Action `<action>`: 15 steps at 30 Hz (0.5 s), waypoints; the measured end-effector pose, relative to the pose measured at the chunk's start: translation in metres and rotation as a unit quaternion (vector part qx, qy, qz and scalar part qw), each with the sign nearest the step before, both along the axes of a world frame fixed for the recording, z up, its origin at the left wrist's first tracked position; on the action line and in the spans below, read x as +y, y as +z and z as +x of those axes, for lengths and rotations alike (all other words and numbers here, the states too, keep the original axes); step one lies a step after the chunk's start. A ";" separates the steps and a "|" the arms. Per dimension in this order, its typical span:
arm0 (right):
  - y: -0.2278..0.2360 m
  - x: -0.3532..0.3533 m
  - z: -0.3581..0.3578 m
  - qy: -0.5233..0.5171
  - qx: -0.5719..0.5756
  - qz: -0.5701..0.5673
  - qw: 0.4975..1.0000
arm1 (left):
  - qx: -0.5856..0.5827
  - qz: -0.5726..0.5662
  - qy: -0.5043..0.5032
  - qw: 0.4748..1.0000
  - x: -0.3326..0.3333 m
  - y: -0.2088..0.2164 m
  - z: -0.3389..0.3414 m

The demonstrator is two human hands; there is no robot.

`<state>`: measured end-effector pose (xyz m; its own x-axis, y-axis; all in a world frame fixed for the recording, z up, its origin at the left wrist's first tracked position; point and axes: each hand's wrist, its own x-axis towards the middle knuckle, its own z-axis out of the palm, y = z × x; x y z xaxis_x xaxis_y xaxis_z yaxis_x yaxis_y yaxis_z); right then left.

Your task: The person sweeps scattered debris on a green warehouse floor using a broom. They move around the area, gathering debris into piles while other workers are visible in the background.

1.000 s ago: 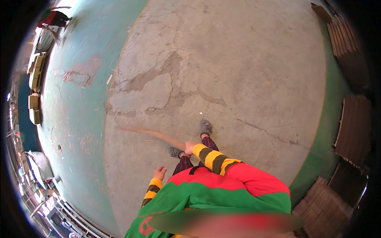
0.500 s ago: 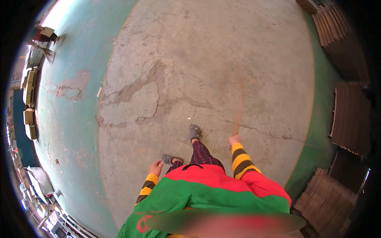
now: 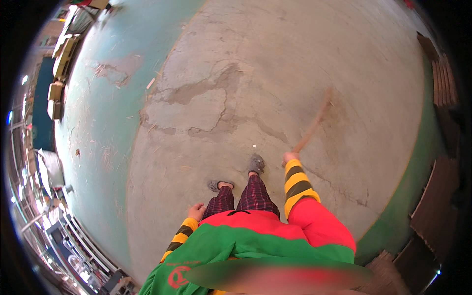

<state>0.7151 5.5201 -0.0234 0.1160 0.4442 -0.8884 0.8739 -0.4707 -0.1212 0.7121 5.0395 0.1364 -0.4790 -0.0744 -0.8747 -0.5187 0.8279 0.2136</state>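
My right hand (image 3: 290,157) is closed round the end of a long, thin, reddish-brown handle, held out in front of me to the right. It belongs to what looks like a broom (image 3: 314,125); motion smears its far end into a brownish blur over the concrete, so the bristles are not clear. My left hand (image 3: 197,211) hangs low beside my left thigh, fingers loosely bent and apart, with nothing visible in it. Both of my feet, in grey shoes (image 3: 256,163), stand on the cracked concrete floor (image 3: 196,108).
Wood scraps and straw bits lie on the green floor strip (image 3: 93,147) at left. Beyond it stand boxes (image 3: 55,92), a white sack (image 3: 50,167) and metal racks (image 3: 78,241). Stacked brown sheets (image 3: 437,201) line the right side. Another person (image 3: 93,4) is partly visible far left.
The broom has swung from straight ahead toward the right. My view has turned, so the floor and side stacks sit differently. My left foot has come forward, and the other person is nearly out of view.
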 end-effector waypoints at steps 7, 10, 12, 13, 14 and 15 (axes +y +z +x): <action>0.057 -0.141 -0.089 0.423 0.059 -0.004 0.904 | 0.041 0.054 0.063 0.996 -0.005 -0.005 0.012; 0.071 -0.160 -0.124 0.560 0.075 -0.040 0.824 | 0.063 0.080 0.074 0.992 0.001 -0.002 0.007; 0.081 -0.174 -0.129 0.608 0.119 -0.005 0.785 | 0.106 0.099 0.070 0.987 -0.002 0.002 0.006; 0.085 -0.183 -0.127 0.632 0.144 0.012 0.762 | 0.133 0.106 0.069 0.983 -0.009 0.005 0.006; 0.091 -0.190 -0.120 0.634 0.166 0.038 0.755 | 0.135 0.111 0.111 0.978 -0.017 0.007 0.009; 0.097 -0.195 -0.111 0.635 0.196 0.063 0.745 | 0.146 0.118 0.152 0.970 -0.029 0.007 0.012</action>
<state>0.6041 5.3250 0.0738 -0.7261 0.0577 -0.6852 0.4907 0.7416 -0.4575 0.7238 5.0103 0.1436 -0.6956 -0.0658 -0.7154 -0.6207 0.5565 0.5523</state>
